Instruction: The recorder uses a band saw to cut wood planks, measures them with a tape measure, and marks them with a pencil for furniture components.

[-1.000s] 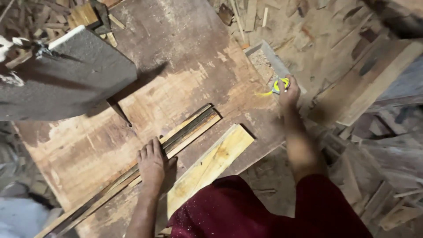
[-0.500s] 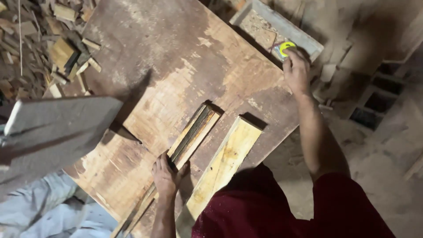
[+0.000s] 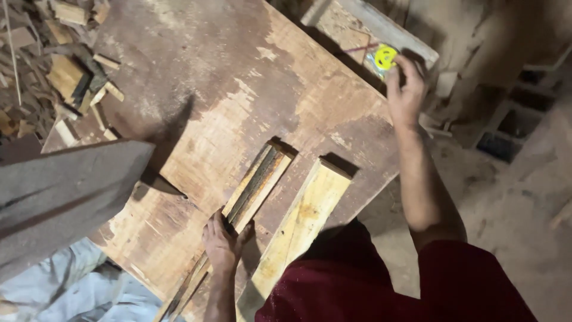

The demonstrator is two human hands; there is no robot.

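My left hand point(image 3: 223, 241) presses down on a bundle of thin dark wood strips point(image 3: 253, 188) lying on a worn plywood board point(image 3: 238, 107). A wider pale plank point(image 3: 298, 223) lies beside the strips, to their right. My right hand point(image 3: 405, 95) reaches out past the board's far right corner and grips a yellow tape measure point(image 3: 382, 58) over a small wooden tray point(image 3: 357, 30).
A grey slab point(image 3: 65, 197) juts in from the left above the board. Wood offcuts point(image 3: 71, 77) are heaped at the upper left. Light cloth point(image 3: 77, 292) lies at the lower left. Dusty floor and dark boxes point(image 3: 506, 131) are on the right.
The view has shifted and turned. My right hand stays at the tape measure by the tray and now closes around it. My left hand keeps holding the strips.
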